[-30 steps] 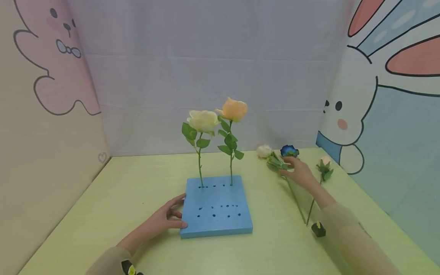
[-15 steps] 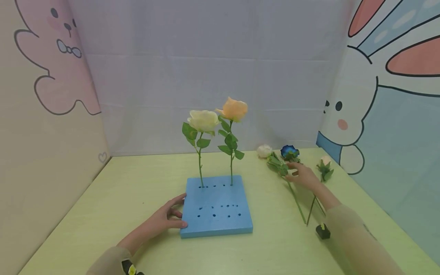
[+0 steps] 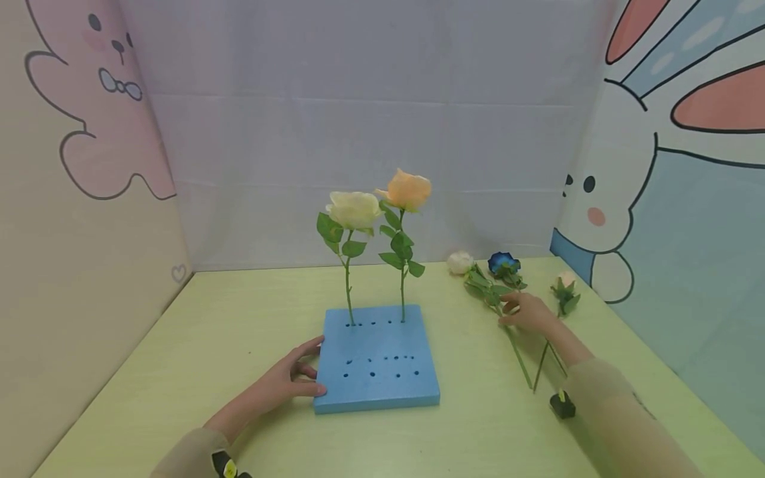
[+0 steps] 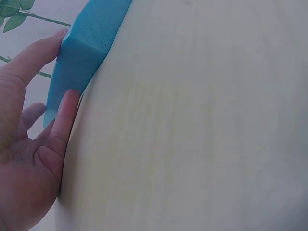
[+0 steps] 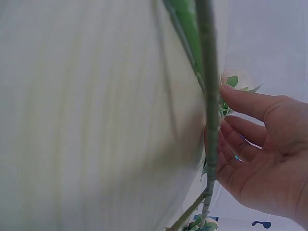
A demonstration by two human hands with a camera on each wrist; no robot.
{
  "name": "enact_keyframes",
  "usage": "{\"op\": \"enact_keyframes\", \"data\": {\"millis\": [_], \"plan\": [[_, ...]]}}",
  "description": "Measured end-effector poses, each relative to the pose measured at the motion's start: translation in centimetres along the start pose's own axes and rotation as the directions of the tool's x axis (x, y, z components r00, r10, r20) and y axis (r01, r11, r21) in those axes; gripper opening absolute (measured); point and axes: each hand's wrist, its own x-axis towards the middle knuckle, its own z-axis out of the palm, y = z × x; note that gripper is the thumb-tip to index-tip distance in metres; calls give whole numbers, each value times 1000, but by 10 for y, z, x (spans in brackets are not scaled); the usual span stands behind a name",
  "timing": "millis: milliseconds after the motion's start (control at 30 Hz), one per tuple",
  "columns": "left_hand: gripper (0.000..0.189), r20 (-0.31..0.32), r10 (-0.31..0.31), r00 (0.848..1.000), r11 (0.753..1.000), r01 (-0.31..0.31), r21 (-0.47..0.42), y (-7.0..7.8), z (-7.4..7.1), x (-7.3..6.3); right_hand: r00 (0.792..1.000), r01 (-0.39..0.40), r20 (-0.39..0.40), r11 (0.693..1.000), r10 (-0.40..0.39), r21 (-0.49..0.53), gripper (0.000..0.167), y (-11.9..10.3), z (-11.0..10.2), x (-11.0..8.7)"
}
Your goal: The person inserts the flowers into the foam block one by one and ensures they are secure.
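Note:
A blue foam board (image 3: 376, 342) with rows of holes lies on the table. My left hand (image 3: 287, 378) rests against its left edge, thumb over the near corner; in the left wrist view its fingers touch the board's side (image 4: 86, 45). A cream rose (image 3: 352, 211) and a peach rose (image 3: 408, 191) stand upright in back-row holes. On the right, my right hand (image 3: 528, 312) is over the leafy stem of a lying white flower (image 3: 459, 263), thumb and fingers apart. In the right wrist view, a green stem (image 5: 210, 96) crosses in front of the fingertips.
A blue rose (image 3: 504, 263) lies beyond the right hand, and a pale pink rose (image 3: 566, 279) lies to its right, with stems pointing toward me. The pale yellow table (image 3: 251, 299) is bounded by a back curtain (image 3: 299, 133) and cartoon-printed side panels.
My right hand has drawn back from beside the blue rose, moving slightly right and toward me along the white flower's stem. The left hand and the board stay in place.

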Motion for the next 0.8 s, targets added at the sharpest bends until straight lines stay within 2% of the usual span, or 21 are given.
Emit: {"op": "enact_keyframes", "data": {"millis": [167,267,533,800], "plan": [[94,1,3,1000,1000,-3,-8,-1,-1,0,1000,-8,10,999,8,34,64,-5,4,1],[94,0,-4,1000,1000,4,-13,-1,-1,-1,999,-40,36,997,37,71,67,-9,7,3],[94,-12,-15,1000,1000,15,-9,0,0,-1,996,-73,54,994,69,80,70,-18,11,10],[94,-11,1,1000,1000,-1,-8,-2,0,0,994,-71,102,974,50,215,62,-19,12,12]]}}
